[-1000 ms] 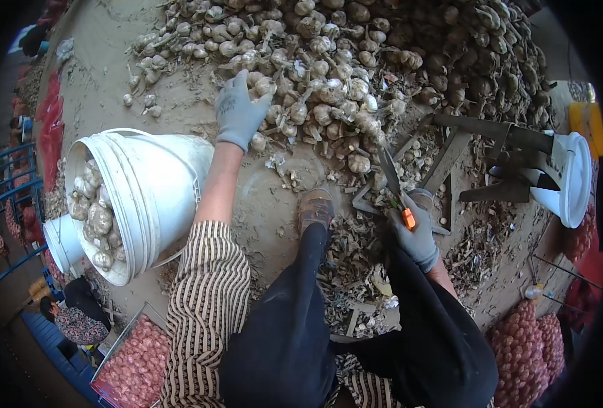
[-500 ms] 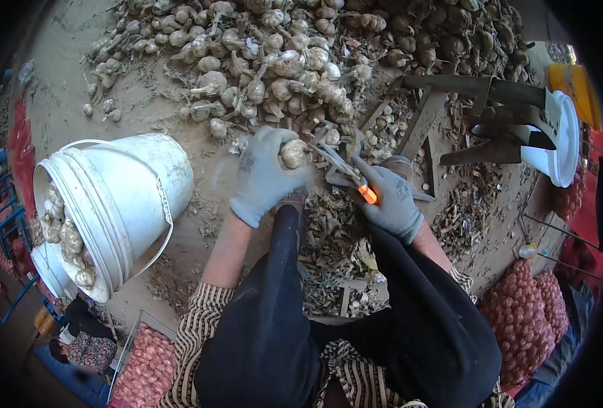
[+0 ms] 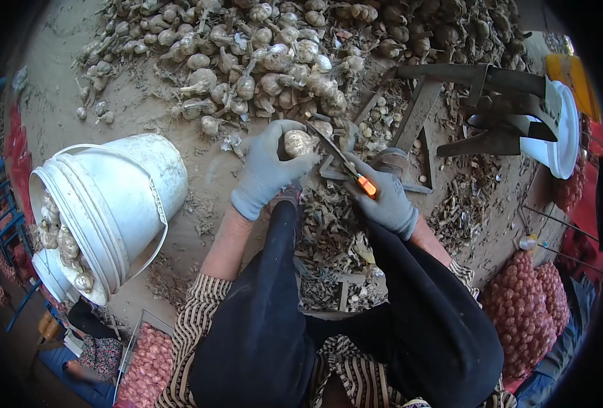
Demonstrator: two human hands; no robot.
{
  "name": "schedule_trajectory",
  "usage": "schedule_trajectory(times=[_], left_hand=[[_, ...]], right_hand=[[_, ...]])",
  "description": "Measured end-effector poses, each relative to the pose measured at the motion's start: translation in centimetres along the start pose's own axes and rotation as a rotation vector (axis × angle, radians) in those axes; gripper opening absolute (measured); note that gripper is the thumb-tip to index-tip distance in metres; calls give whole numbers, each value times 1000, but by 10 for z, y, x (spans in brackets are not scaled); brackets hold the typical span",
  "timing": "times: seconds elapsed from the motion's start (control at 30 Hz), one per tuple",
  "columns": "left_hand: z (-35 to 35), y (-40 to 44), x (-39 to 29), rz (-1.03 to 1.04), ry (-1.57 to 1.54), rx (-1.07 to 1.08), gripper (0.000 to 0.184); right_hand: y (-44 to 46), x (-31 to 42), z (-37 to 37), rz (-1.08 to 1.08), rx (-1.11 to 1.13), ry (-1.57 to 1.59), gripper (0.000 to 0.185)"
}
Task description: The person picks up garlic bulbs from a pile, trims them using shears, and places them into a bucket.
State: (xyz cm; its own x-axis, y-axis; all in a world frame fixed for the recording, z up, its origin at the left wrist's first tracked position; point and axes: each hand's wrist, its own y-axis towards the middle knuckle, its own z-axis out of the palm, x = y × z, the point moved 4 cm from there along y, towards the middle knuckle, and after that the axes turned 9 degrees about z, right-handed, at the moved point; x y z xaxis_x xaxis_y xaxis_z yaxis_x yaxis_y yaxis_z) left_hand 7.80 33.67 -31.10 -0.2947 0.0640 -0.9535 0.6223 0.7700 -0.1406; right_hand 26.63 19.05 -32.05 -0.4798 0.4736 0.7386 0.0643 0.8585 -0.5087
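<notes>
My left hand, in a grey glove, is closed around a garlic bulb, with the thumb along its lower side. My gloved right hand grips a pair of shears by the orange handle. The long dark blades point up and left, and their tips reach the right side of the bulb. Cut stalks and dry leaves lie on the ground below and between my legs. Just beyond my hands spreads a large heap of garlic bulbs with stalks on.
At left a white bucket lies tipped, with garlic bulbs in its mouth. A metal frame with straps stands at right, beside another white bucket. Filled net sacks sit lower right. Another person is at lower left.
The shears' blades, spread apart half a second ago, now look closer together and point more steeply upward beside the bulb. Both hands keep their grips. The view has shifted slightly.
</notes>
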Motion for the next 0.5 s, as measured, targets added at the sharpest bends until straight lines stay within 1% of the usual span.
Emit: schedule_trajectory(times=[0.03,0.07,0.13,0.17,0.23,0.3,0.37,0.43,0.5], left_hand=[[4,-3,2,9,-19,-63,50],[9,-6,1,6,-21,-60,50],[14,-12,-4,83,171,-115,48],[15,-14,-3,81,170,-112,48],[24,-18,14,-182,-135,-9,45],[29,-21,27,-195,-176,18,42],[35,-21,31,-204,-219,50,40],[41,-24,31,-344,-566,-91,37],[38,-22,30,-365,-546,-92,36]], right_hand=[[-2,1,0,-9,-1,19,59],[-2,2,0,-21,0,39,58],[-3,0,2,-45,-11,53,57],[-4,-2,2,-55,-14,13,58],[-4,-4,0,-67,-20,-29,60],[-3,-5,0,-57,20,-237,65],[-1,-4,-1,-94,-17,-262,67],[3,-4,0,-128,-55,-286,69],[9,-3,2,-177,-96,-342,70]])
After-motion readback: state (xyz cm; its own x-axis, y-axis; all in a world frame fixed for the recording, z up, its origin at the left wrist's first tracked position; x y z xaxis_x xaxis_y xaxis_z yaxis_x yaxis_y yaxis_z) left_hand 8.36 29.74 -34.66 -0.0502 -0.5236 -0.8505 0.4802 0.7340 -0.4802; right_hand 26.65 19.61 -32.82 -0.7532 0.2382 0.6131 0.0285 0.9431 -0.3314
